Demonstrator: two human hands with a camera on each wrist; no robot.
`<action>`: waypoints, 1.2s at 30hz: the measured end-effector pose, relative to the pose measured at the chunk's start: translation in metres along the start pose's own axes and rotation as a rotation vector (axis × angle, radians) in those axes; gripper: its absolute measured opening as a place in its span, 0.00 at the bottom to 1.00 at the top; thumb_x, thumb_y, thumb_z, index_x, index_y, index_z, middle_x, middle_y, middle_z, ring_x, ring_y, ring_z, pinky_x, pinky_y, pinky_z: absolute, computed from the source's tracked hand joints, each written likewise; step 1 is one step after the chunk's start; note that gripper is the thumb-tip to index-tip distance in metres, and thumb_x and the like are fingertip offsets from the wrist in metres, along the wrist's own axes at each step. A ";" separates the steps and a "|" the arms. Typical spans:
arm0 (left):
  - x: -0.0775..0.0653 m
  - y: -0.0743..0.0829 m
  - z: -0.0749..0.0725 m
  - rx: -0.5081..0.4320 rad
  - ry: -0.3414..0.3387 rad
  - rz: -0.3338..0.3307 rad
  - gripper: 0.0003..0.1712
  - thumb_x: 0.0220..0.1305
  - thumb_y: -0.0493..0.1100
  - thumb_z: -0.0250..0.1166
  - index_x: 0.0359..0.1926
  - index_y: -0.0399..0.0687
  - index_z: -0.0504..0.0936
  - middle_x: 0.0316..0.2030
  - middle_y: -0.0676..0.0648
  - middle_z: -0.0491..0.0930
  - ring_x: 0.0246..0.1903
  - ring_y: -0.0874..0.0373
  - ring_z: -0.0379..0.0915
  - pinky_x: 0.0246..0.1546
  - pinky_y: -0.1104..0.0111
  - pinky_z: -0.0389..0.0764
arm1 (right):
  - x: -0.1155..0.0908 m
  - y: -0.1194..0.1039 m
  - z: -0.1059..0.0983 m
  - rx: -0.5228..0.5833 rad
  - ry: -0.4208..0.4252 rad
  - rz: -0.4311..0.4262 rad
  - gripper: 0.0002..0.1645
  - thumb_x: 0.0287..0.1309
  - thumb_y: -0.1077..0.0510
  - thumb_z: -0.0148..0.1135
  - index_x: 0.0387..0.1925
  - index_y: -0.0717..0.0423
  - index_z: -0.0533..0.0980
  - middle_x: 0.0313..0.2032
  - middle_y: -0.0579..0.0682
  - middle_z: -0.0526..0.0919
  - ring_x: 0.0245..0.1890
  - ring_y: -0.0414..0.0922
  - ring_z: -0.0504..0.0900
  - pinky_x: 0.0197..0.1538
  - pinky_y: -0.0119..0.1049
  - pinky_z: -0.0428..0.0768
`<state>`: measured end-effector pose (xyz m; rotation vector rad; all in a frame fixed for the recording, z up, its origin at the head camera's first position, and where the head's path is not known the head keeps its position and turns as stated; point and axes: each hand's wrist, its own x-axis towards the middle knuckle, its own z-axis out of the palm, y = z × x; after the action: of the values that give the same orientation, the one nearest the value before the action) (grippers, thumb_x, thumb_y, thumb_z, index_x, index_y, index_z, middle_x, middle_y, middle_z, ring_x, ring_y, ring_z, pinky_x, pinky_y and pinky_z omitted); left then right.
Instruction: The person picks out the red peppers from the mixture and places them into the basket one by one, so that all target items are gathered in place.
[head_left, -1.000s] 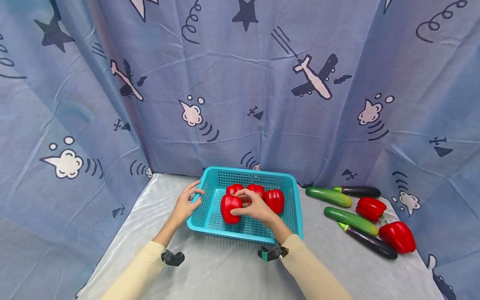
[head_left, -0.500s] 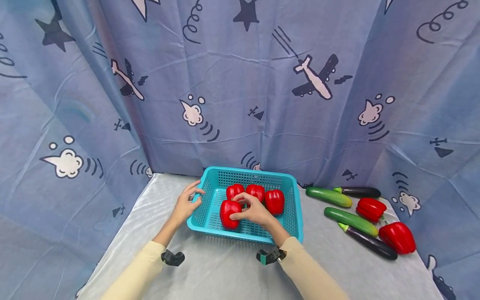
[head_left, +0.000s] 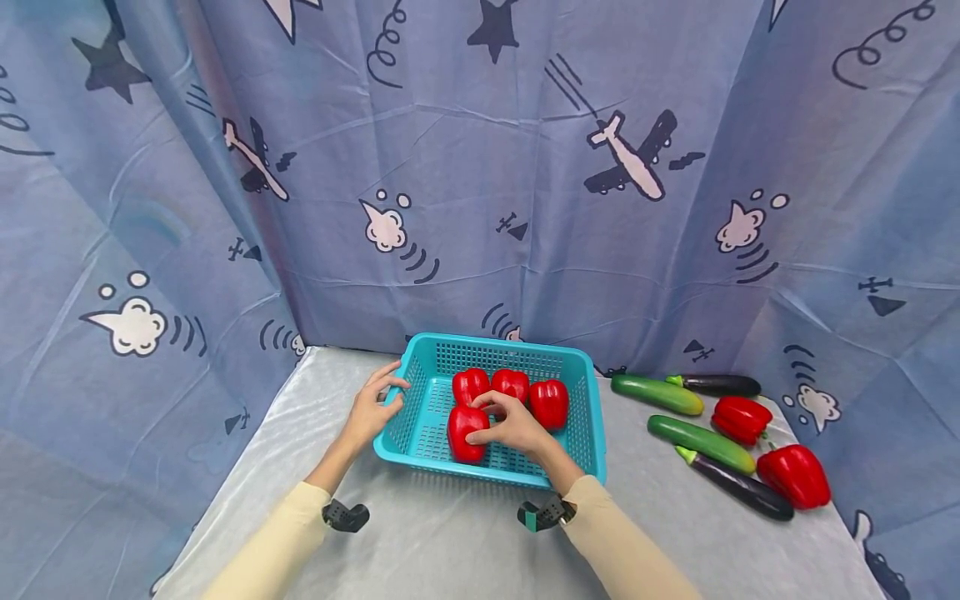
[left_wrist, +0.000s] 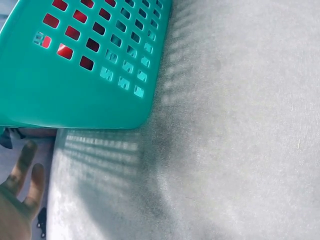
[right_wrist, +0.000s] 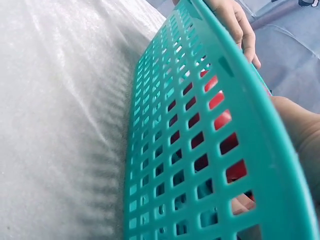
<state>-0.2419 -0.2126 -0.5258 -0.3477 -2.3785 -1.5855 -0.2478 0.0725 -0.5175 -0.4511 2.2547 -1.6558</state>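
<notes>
In the head view, my right hand (head_left: 516,425) pinches a red bell pepper (head_left: 463,446) between thumb and fingers, low inside a blue-green plastic basket (head_left: 487,472). Three more red peppers sit in the basket: one at the back left (head_left: 470,385), one in the back middle (head_left: 510,383) and one at the right (head_left: 550,405). My left hand (head_left: 369,410) is at the basket's left rim, its fingers spread and loosely bent over the edge. The left wrist view shows two of its fingers (left_wrist: 36,187) fairly straight. Through the basket's holes, the right wrist view shows red patches.
Right of the basket lie two green cucumber-like vegetables (head_left: 701,442), two dark eggplants (head_left: 738,483) and two red bell peppers (head_left: 795,477). A pale cloth (head_left: 435,542) covers the table. A patterned blue curtain (head_left: 480,208) hangs close behind and at the sides.
My right hand has brought the pinched pepper toward the basket's front, then shifted it slightly right. The left hand has stayed at the rim.
</notes>
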 end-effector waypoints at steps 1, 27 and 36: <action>0.001 -0.005 0.001 0.002 0.002 -0.003 0.11 0.64 0.21 0.60 0.45 0.26 0.82 0.70 0.29 0.62 0.68 0.29 0.59 0.54 0.34 0.69 | 0.000 0.001 0.000 -0.002 -0.002 0.000 0.31 0.48 0.61 0.81 0.55 0.55 0.78 0.56 0.57 0.77 0.58 0.60 0.72 0.44 0.52 0.84; 0.003 -0.019 0.000 0.013 -0.009 -0.016 0.11 0.65 0.25 0.62 0.45 0.35 0.84 0.71 0.36 0.64 0.68 0.36 0.61 0.54 0.41 0.73 | 0.001 0.009 -0.001 0.073 -0.017 0.126 0.27 0.47 0.62 0.81 0.49 0.57 0.79 0.49 0.61 0.76 0.53 0.59 0.74 0.46 0.52 0.84; 0.002 -0.017 0.003 0.028 0.019 -0.008 0.12 0.63 0.22 0.61 0.45 0.31 0.83 0.70 0.33 0.64 0.67 0.31 0.61 0.53 0.38 0.72 | 0.001 0.009 0.002 0.047 -0.005 0.149 0.26 0.47 0.63 0.81 0.48 0.57 0.78 0.46 0.60 0.77 0.48 0.56 0.76 0.46 0.53 0.84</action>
<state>-0.2499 -0.2157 -0.5406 -0.3165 -2.3881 -1.5509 -0.2487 0.0733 -0.5267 -0.2688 2.1830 -1.6264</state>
